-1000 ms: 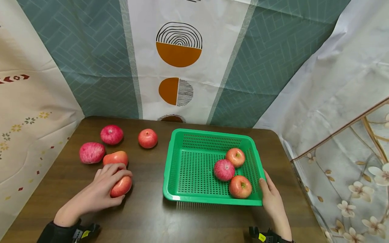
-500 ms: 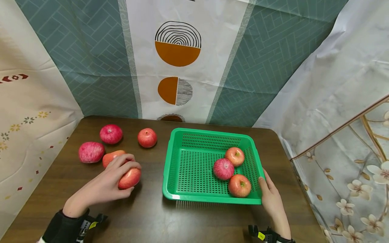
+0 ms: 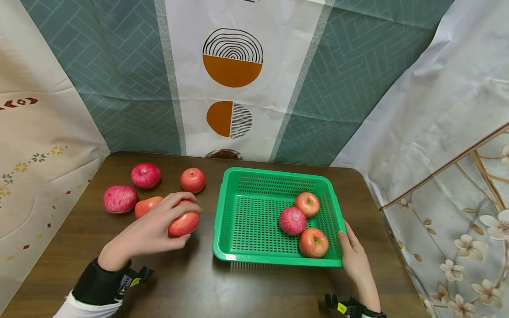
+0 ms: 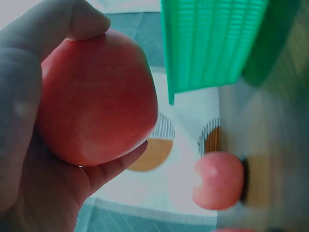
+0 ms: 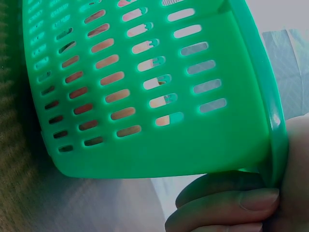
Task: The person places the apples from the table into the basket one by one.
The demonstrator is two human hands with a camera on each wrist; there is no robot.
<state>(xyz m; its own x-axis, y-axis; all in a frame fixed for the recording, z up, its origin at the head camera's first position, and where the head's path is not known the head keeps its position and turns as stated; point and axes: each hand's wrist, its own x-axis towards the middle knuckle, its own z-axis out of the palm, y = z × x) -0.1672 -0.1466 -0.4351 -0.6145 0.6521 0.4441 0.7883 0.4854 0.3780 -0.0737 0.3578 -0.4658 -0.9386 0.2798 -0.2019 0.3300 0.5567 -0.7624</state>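
- Your left hand (image 3: 159, 232) is closed around a red apple (image 3: 184, 219), thumb to one side and fingers to the other; judging by the shadow, you have it off the table (image 3: 179, 282), short of the green basket (image 3: 278, 262).
- Expect that apple to be firm and fairly weighty for its bulk, with no give under your fingers.
- Its skin looks smooth and a little shiny, so it may slip if you hold it by the tips alone; take it around its widest part, as you have it.
- It probably bruises if dropped, so squeeze only enough to carry it, and lower it close to whatever lies beneath.
- Your right hand (image 3: 355, 256) grips the basket's rim near its right front corner, its fingers curled at the outside.
- The basket looks like thin, light plastic: stiff along the rim, likely springier in the slotted walls, so the rim is the better hold.
- Three apples lie toward its right side: a striped one (image 3: 292, 221), an upper one (image 3: 307, 204) and a lower one (image 3: 313, 243). Being round, they could roll if you tilt it.
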